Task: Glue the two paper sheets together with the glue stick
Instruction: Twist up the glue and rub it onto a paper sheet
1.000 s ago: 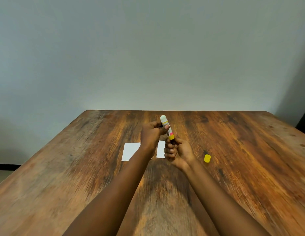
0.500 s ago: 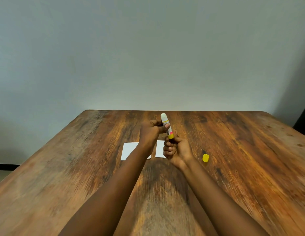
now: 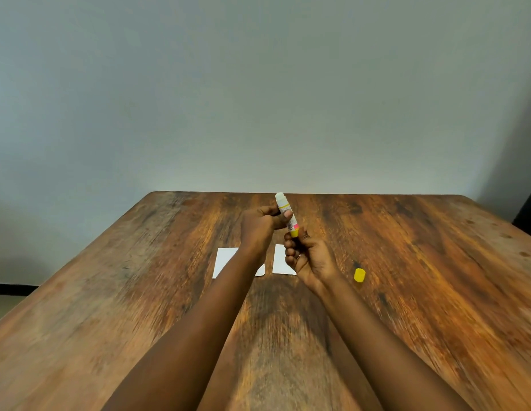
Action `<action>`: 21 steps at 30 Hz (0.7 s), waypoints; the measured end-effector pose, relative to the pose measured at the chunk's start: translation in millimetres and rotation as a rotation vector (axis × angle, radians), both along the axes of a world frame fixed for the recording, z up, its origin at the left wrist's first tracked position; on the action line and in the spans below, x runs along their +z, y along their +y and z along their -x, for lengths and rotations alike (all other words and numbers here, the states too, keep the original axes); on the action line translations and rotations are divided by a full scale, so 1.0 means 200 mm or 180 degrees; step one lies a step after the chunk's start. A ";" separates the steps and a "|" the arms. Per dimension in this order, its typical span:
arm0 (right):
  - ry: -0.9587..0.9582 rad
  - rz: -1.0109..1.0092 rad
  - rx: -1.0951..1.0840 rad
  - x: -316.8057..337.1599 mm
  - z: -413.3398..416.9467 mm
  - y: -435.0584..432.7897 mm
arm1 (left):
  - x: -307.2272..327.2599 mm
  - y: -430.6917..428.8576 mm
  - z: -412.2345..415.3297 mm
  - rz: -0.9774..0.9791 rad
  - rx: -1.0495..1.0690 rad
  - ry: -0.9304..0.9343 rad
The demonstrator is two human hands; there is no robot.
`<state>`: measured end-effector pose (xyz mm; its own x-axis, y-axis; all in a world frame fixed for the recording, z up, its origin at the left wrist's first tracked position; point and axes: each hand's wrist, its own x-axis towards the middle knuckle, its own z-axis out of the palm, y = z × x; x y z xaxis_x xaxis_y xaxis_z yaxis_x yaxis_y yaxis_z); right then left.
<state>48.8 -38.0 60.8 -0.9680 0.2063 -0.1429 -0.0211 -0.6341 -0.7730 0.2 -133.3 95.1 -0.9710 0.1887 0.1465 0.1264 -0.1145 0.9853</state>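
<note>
I hold the uncapped glue stick upright above the table, tilted slightly left, its white tip at the top. My left hand pinches its barrel with thumb and fingers. My right hand grips its yellow base from below. Two small white paper sheets lie flat side by side beneath my hands: the left sheet is partly covered by my left forearm, the right sheet partly by my right hand. The yellow cap lies on the table to the right of my right hand.
The wooden table stretches wide on all sides, its far edge meeting a plain grey wall. A dark object shows at the far right edge of the view.
Both hands stay on the glue stick in almost the same pose. The view has shifted slightly, and the papers now show a little more apart from my hands.
</note>
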 end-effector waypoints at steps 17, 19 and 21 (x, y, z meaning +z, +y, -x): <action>-0.0054 0.0236 0.0047 -0.02 0.01 0.00 | -0.02 -0.02 0.00 0.0005 -0.0030 0.0041; -0.0233 0.0253 0.0258 -0.02 0.01 0.00 | -0.02 -0.02 0.00 0.0012 -0.0046 0.0049; -0.0264 0.0311 0.0365 -0.03 0.01 0.00 | -0.04 -0.02 0.00 -0.0036 -0.0060 0.0013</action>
<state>46.5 -38.4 55.7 -0.9685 0.0764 -0.2370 0.1169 -0.7008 -0.7037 -0.7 -137.4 88.0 -0.9667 0.2053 0.1526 0.1281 -0.1282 0.9834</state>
